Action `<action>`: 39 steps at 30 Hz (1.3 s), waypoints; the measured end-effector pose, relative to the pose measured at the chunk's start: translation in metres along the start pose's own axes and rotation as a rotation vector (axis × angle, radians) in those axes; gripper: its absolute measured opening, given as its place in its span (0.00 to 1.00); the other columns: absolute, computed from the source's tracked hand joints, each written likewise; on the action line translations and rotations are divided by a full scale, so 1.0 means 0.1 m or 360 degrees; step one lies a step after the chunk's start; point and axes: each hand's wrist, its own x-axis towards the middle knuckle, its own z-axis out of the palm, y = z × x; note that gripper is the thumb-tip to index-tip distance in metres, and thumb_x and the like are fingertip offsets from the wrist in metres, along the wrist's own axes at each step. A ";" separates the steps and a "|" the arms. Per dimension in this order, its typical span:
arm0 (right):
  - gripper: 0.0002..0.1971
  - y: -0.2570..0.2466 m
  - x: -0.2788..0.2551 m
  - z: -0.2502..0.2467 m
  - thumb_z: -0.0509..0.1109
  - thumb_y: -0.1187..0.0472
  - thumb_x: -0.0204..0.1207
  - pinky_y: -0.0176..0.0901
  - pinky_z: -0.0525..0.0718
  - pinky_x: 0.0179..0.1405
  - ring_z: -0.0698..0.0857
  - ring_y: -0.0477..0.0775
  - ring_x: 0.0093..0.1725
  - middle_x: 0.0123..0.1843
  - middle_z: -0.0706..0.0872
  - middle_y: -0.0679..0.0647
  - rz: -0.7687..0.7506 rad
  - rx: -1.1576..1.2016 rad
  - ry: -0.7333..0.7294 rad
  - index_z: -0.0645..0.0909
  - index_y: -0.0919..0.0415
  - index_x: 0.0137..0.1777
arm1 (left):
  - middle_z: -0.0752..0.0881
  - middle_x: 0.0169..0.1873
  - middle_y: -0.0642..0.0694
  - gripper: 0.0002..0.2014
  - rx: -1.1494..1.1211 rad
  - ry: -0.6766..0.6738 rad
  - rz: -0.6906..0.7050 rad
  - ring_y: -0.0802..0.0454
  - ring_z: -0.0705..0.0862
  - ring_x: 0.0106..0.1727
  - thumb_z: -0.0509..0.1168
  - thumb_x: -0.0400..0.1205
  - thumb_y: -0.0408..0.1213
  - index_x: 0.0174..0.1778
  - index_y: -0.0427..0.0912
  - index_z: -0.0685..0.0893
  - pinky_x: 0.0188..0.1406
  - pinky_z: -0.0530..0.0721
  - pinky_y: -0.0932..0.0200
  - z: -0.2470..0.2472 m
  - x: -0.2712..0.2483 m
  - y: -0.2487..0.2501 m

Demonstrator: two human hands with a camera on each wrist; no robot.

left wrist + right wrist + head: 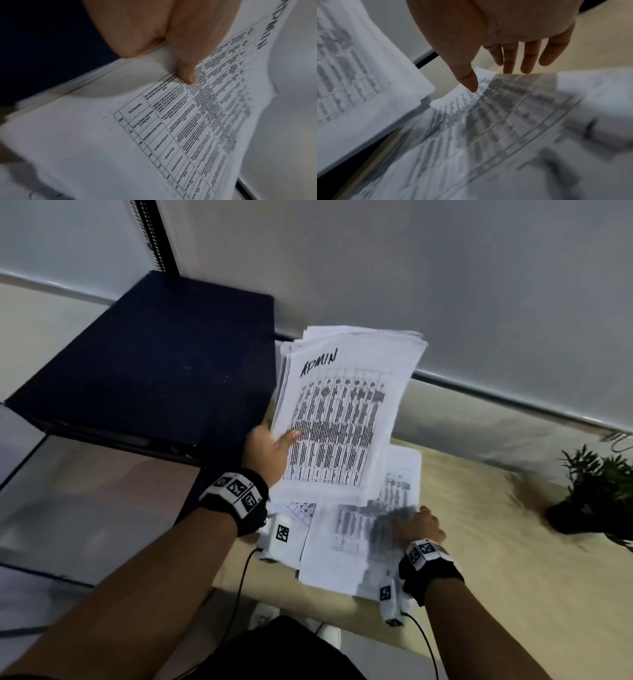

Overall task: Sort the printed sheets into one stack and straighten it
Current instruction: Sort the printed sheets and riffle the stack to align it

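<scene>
My left hand (274,445) grips a thick stack of printed sheets (346,412) by its left edge, raised off the table; the top page bears a table and the handwritten word ADMIN. In the left wrist view the thumb (187,75) presses on the stack's top page (120,135). Loose printed sheets (356,542) lie on the table under the stack. My right hand (416,525) hovers over them with fingers straight and spread. In the right wrist view its fingers (527,59) reach past the far edge of a blurred sheet (488,128), and the held stack (359,81) hangs at the left.
A dark blue box (154,361) stands at the left, close to the raised stack. The beige table (513,559) extends to the right, with a small potted plant (596,491) at its right end. A grey wall (411,268) is behind.
</scene>
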 end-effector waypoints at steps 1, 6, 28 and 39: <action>0.32 -0.02 -0.01 0.06 0.66 0.37 0.70 0.62 0.72 0.65 0.74 0.66 0.69 0.72 0.76 0.58 -0.0058 -0.0079 -0.0013 0.74 0.51 0.71 | 0.88 0.39 0.46 0.12 -0.0015 0.0022 0.0013 0.47 0.87 0.40 0.73 0.81 0.40 0.48 0.33 0.85 0.41 0.85 0.59 -0.02 -0.01 0.03; 0.42 -0.23 -0.20 0.23 0.72 0.36 0.68 0.61 0.70 0.69 0.68 0.69 0.72 0.76 0.66 0.60 0.0014 -0.0122 -0.0033 0.67 0.59 0.77 | 0.89 0.46 0.35 0.12 -0.0039 0.0046 0.0071 0.47 0.88 0.46 0.71 0.82 0.34 0.53 0.26 0.84 0.40 0.84 0.54 -0.06 -0.10 0.11; 0.26 -0.41 -0.23 0.47 0.76 0.59 0.73 0.48 0.81 0.56 0.82 0.66 0.64 0.67 0.81 0.66 -0.0073 0.0233 -0.0172 0.74 0.69 0.68 | 0.88 0.46 0.52 0.11 -0.0184 0.0065 0.0039 0.54 0.86 0.50 0.71 0.81 0.31 0.58 0.35 0.87 0.53 0.78 0.66 -0.19 0.03 0.02; 0.18 -0.35 -0.44 -1.08 0.76 0.57 0.72 0.51 0.77 0.37 0.87 0.73 0.43 0.37 0.85 0.75 -0.0607 0.0354 0.0698 0.85 0.77 0.43 | 0.80 0.71 0.32 0.35 0.0533 -0.0464 -0.0765 0.37 0.80 0.71 0.74 0.78 0.47 0.74 0.27 0.73 0.70 0.79 0.48 0.01 -0.03 -0.68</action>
